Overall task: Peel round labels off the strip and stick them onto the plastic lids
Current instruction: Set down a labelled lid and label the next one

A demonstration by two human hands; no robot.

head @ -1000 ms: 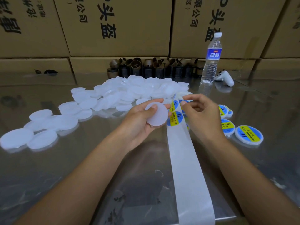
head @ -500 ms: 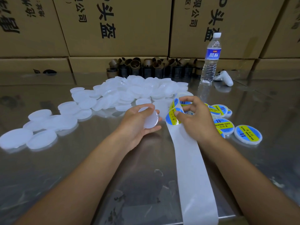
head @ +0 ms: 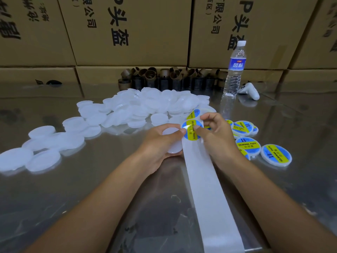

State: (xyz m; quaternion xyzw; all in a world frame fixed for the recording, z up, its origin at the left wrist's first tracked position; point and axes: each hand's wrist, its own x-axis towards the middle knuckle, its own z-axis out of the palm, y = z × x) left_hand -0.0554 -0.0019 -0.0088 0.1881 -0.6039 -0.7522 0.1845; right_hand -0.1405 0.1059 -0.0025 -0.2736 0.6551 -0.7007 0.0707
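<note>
1. While the left hand (head: 160, 141) gripped a blank lid (head: 169, 132) between thumb and curled fingers, low over the bench (head: 91, 198), one fingertip touched the left edge of the label (head: 190, 134).
2. Right hand (head: 217, 139) pinched that label at its right edge, thumb on the printed face. Label sat at the top of the bare white strip (head: 206, 179), which ran down the bench toward the person. How much had lifted off the backing could not be told.
3. Second label (head: 194, 114) sat further up the strip, just beyond the first.
4. Loose lids (head: 145, 106) lay heaped behind the hands and spread to the left. Labelled lids (head: 276, 155) lay near the right hand, on its right. Water bottle (head: 234, 70) stood behind them.
5. Handling, judged: label looked thin, limp and sticky underneath, likely to curl or fold onto itself. Best taken at the very rim with fingertips, glue side off the skin.
6. Lid looked light, stiff and smooth, probably slippery. Best held by the rim, leaving the flat top free.
7. Risk, judged: a crease or off-centre placement. Laying one edge first, then smoothing across, would suit.
</note>
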